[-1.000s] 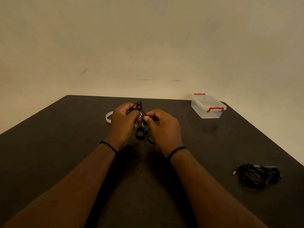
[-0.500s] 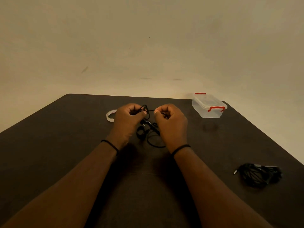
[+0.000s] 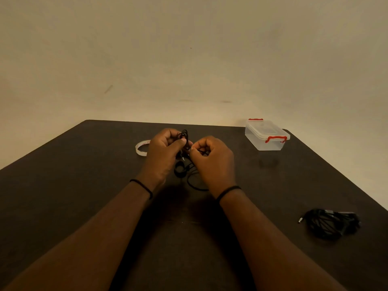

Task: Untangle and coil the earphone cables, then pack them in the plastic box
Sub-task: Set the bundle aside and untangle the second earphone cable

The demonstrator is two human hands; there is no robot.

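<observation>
Both hands at frame centre pinch one black cable [image 3: 184, 136]: left hand [image 3: 162, 155] holds loops up, right hand [image 3: 212, 159] curled on a strand, slack hanging to table [image 3: 63, 185]. Box [image 3: 266, 134] shut, upper right; 2nd cable bundle [image 3: 330, 223] lower right; tape [image 3: 141, 147] left.

The worktop [image 3: 84, 185] is seen as a dark, matt surface with a faint grain (whether wood or laminate cannot be told). The plastic box [image 3: 266, 136] is made of clear, smooth plastic, slightly glossy, and its clips are of red plastic. The earphone cable [image 3: 184, 135] is sheathed in black, smooth rubbery plastic. The second cable bundle [image 3: 329, 224] is finished alike, with a small metal plug. The tape roll [image 3: 141, 147] looks white and papery.
</observation>
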